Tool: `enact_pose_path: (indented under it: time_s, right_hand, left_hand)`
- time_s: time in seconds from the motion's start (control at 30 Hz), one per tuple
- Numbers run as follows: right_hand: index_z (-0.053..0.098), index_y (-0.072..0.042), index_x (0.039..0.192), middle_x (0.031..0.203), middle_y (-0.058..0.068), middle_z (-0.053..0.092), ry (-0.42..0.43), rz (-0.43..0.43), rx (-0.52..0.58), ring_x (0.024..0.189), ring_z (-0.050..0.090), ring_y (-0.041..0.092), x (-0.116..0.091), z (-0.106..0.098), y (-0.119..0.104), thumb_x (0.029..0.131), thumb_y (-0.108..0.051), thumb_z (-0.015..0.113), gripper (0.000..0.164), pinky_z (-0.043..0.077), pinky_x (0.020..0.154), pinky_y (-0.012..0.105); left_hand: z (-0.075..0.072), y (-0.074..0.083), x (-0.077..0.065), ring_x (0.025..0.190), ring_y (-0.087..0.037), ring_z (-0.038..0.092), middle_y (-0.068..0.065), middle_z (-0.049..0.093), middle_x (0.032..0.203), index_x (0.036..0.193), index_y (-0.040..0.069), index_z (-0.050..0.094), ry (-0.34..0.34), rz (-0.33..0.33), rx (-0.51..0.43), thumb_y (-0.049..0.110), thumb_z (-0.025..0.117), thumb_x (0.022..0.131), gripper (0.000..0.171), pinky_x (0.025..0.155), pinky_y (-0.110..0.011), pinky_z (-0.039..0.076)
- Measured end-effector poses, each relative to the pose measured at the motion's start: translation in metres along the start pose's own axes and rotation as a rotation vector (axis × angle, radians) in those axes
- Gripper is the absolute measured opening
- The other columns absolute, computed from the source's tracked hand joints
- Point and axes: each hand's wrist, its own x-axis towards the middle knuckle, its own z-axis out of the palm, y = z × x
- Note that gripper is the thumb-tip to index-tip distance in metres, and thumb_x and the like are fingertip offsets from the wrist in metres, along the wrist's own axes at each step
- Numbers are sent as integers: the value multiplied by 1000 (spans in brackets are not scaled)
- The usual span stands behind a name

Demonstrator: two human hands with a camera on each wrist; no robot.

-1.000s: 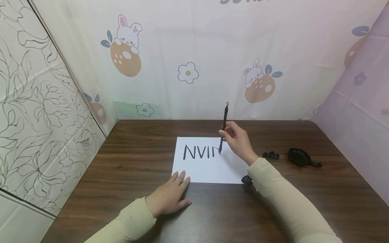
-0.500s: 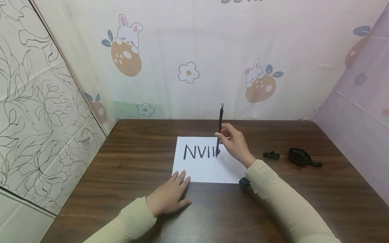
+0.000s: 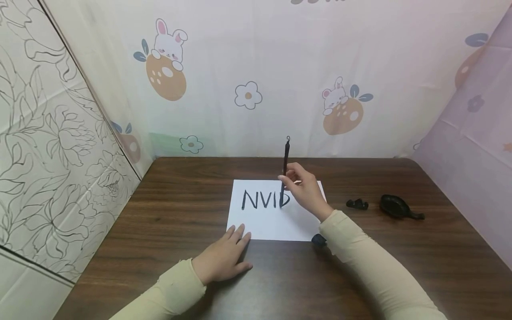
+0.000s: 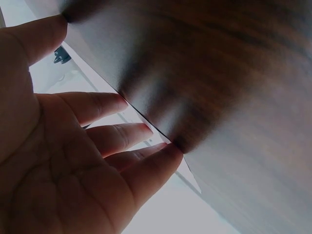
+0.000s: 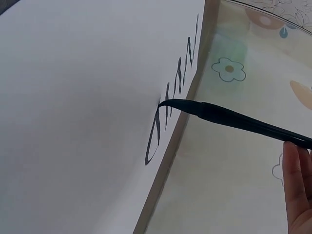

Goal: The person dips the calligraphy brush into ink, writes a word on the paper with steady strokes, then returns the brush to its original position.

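My right hand point(image 3: 306, 189) pinches a dark ink brush point(image 3: 286, 155) that stands nearly upright over a white sheet of paper point(image 3: 276, 226). In the right wrist view the bristles of the brush point(image 5: 224, 115) bend against the paper, at the end of a fresh curved stroke. Black letters reading NVID point(image 3: 260, 199) run across the sheet's upper part. My left hand point(image 3: 222, 258) lies with fingers spread at the sheet's lower left corner. Its fingertips press down along the paper's edge in the left wrist view, the thumb apart on the table.
To the right on the brown wooden table point(image 3: 168, 200) sit a small black brush rest point(image 3: 357, 204) and a black leaf-shaped dish point(image 3: 396, 207) with a handle. A dark lump point(image 3: 318, 241) lies on the sheet's lower right corner, beside my right sleeve. A patterned curtain point(image 3: 280, 66) hangs behind the table.
My right hand has moved left and slightly down with the brush. The curve beside the last upright stroke has been drawn round, making a D. My left hand has stayed in place.
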Motion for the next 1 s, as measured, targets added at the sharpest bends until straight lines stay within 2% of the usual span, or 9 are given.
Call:
enact_pose_path:
  time_s: [0.2,0.37,0.53,0.63,0.7,0.8,1.0]
  right_hand:
    - [58,-8,113,91,12,64,66,-10,50,75,68,27,5,-12,1,94,-17,66,23,59,67,27]
    - [56,-4,113,94,13,65,118,-11,24,75,67,22,10,-24,3,95,-21,64,26,53,65,19]
    - [54,-2,116,99,15,63,137,18,36,76,65,16,15,-31,7,96,-22,64,30,57,67,19]
    - [55,-3,117,100,15,63,151,37,48,77,67,21,17,-33,11,96,-23,64,30,59,69,22]
    - [55,-4,116,99,15,63,161,44,53,79,67,31,17,-35,14,96,-25,63,30,60,71,29]
    - [54,-3,116,99,15,63,171,58,49,80,68,36,18,-35,18,97,-26,62,31,61,73,32]
    - [53,-4,117,100,15,64,178,82,6,81,69,34,15,-35,27,97,-26,61,31,56,69,14]
  left_hand:
    - [-1,1,0,145,-40,31,-19,30,159,149,6,40,3,1,1,52,57,93,74,114,-50,36]
    - [-2,1,-1,145,-40,31,-20,31,158,149,6,40,8,1,-1,51,57,93,74,114,-50,36]
    - [-1,0,-1,145,-41,31,-20,31,158,149,6,41,9,-1,-6,51,58,93,74,114,-50,37]
    - [-1,0,-1,145,-41,31,-20,31,158,149,6,40,7,-1,-7,52,58,93,74,114,-50,37]
    - [0,0,-1,145,-40,31,-19,30,158,149,6,40,4,-1,-8,52,58,93,74,114,-50,36]
    - [-1,0,-1,146,-40,30,-19,30,159,149,7,40,-1,-2,-11,52,58,93,74,114,-50,36]
    - [-1,1,-1,146,-40,29,-19,29,159,150,7,39,-10,-7,-17,51,57,93,74,114,-51,35]
